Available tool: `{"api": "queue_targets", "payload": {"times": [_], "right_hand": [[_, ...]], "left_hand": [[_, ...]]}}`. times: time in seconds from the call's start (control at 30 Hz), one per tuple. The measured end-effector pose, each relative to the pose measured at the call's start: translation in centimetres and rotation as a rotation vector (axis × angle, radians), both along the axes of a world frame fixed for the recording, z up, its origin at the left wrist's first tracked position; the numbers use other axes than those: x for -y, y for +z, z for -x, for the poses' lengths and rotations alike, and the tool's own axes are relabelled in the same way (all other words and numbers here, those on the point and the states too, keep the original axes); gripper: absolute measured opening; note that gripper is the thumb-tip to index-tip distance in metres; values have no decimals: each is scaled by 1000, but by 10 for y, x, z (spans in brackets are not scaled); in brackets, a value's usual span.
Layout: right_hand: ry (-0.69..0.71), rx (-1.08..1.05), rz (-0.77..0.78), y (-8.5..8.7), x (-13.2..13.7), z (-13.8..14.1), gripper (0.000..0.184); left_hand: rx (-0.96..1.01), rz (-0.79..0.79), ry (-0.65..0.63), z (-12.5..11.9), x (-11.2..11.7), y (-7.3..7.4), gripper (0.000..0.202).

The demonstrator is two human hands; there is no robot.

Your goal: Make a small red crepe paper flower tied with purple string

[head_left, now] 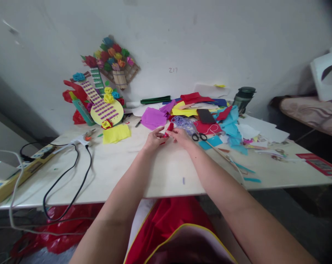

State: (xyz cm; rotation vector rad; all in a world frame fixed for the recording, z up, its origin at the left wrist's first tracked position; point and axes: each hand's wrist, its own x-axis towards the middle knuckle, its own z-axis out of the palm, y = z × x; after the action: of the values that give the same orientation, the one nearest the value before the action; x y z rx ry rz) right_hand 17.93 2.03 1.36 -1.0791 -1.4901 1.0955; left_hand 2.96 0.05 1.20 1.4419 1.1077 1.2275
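Observation:
Between my two hands, above the middle of the white table, is a small piece of red crepe paper (170, 127), bunched or rolled. My left hand (154, 138) pinches its lower left side with thumb and fingers. From the right, my right hand (180, 136) closes its fingertips on the same red paper. Part of the paper is hidden behind the fingers. Just right of my right hand lie scissors with black handles (199, 137). Purple paper (154, 118) lies beyond my left hand, and a clear plastic bag with string (183, 124) is behind the right one.
A hot glue gun (81, 139) with a black cord and a yellow power strip (22, 176) lie at left. Yellow paper (116, 134) and a flower-decorated guitar shape (106, 110) stand nearby. At right are a phone (205, 116), blue paper (232, 126), a thin stick (219, 152) and a dark bottle (243, 99).

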Motion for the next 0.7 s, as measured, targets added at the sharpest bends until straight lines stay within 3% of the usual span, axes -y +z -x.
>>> {"api": "queue_targets", "payload": {"times": [0.13, 0.3, 0.37, 0.5, 0.57, 0.63, 0.7], "right_hand": [[10, -179, 23, -5, -7, 0, 28], [-70, -350, 85, -8, -15, -5, 24], [-78, -361, 112, -9, -16, -6, 23], [-48, -322, 97, -10, -14, -3, 24], [-24, -310, 66, -10, -13, -2, 26], [-4, -302, 56, -10, -11, -1, 29], [9, -293, 71, -10, -11, 0, 31]], "left_hand": [[-91, -95, 54, -4, -1, -2, 77], [-198, -229, 308, -1, -11, -9, 81], [-218, -277, 352, 0, -14, -10, 78], [-264, -378, 275, -2, -14, -12, 66], [-297, -372, 236, -4, -13, -12, 50], [-291, -303, 190, -6, -10, -11, 33], [-217, -171, 108, -6, -7, -9, 30]]}}
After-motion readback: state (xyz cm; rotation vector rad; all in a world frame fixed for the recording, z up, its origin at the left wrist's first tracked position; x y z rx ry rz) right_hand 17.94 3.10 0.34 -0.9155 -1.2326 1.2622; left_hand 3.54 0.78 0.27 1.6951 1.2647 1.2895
